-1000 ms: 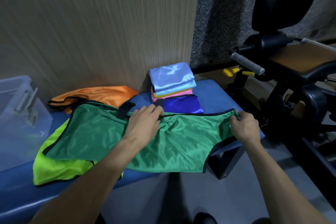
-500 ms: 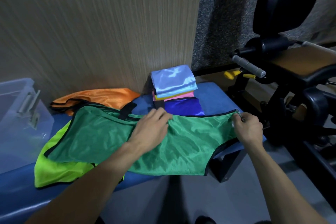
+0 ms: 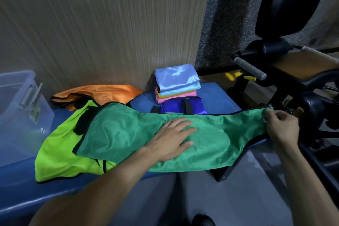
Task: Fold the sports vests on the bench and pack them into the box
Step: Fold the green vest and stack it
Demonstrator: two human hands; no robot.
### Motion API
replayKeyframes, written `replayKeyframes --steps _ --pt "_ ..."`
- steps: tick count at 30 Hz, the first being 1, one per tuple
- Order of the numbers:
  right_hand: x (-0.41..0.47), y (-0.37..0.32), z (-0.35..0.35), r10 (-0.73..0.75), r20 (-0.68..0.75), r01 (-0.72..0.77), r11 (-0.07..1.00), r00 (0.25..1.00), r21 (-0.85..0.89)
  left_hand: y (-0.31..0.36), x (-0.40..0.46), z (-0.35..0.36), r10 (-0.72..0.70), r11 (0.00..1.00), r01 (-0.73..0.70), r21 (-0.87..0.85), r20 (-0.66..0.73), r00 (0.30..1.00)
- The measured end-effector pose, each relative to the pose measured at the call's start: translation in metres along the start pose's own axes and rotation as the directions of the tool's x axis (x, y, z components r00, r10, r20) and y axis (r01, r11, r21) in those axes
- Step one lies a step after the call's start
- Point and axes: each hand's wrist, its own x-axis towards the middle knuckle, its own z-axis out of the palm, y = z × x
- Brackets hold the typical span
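Risk: slippery green vest (image 3: 128, 134) sliding off surface (image 3: 216, 93) | left hand (image 3: 172, 139) flat, pressing | right hand (image 3: 280, 128) pinching hem

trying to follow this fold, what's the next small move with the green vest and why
Probably bring the right hand leftward over the left hand, folding the green vest in half. The left hand lies flat on its middle and holds it down, while the right pinches the far end, which is stretched past the bench edge.
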Motion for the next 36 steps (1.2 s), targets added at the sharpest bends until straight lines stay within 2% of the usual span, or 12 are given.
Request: replayKeyframes --steps 5,6,10,14,17,19,22,25,27,31,33,36 --pt "-0.018 -0.028 0.010 -0.094 0.040 0.092 0.994 0.995 0.052 -0.023 -0.023 -0.028 -0.034 0.998 0.046 0.052 -0.210 0.977" --pt "-0.021 -0.034 0.011 -0.107 0.043 0.104 0.992 0.993 0.066 -0.027 -0.028 -0.032 -0.067 0.994 0.080 0.068 -0.177 0.982" --pt "-0.036 -0.065 0.016 -0.160 0.076 0.151 0.982 0.984 0.117 -0.046 -0.052 -0.033 -0.173 0.984 0.166 0.059 0.149 0.974" --pt "-0.070 -0.115 0.028 -0.298 0.234 0.255 0.946 0.925 0.200 -0.055 -0.061 -0.054 -0.113 0.990 0.108 -0.089 -0.056 0.992" --pt "-0.103 -0.153 0.054 -0.363 0.360 0.298 0.928 0.859 0.225 -0.073 -0.073 -0.082 -0.219 0.967 0.200 -0.157 -0.117 0.969" --pt "-0.129 -0.174 0.084 -0.374 0.434 0.311 0.927 0.820 0.211 -0.089 -0.085 -0.096 -0.361 0.897 0.314 -0.310 -0.105 0.927" --pt "-0.174 -0.197 0.139 -0.394 0.540 0.354 0.918 0.744 0.181 -0.108 -0.097 -0.113 -0.580 0.561 0.400 -0.725 0.000 0.815" --pt "-0.213 -0.210 0.191 -0.364 0.651 0.381 0.916 0.666 0.122 -0.122 -0.105 -0.124 -0.690 0.271 0.422 -0.865 0.131 0.712" --pt "-0.231 -0.213 0.217 -0.301 0.727 0.353 0.932 0.618 0.086 -0.132 -0.110 -0.126 -0.728 0.150 0.450 -0.880 0.210 0.653" --pt "-0.247 -0.210 0.248 -0.243 0.768 0.313 0.948 0.593 0.058 -0.151 -0.112 -0.124 -0.785 0.060 0.467 -0.882 0.247 0.568" --pt "-0.250 -0.210 0.253 -0.218 0.796 0.266 0.961 0.564 0.075 -0.155 -0.111 -0.123 -0.793 0.109 0.510 -0.853 0.234 0.562" --pt "-0.252 -0.207 0.248 -0.160 0.891 0.123 0.985 0.425 0.118 -0.157 -0.108 -0.121 -0.795 0.220 0.545 -0.809 0.174 0.581"
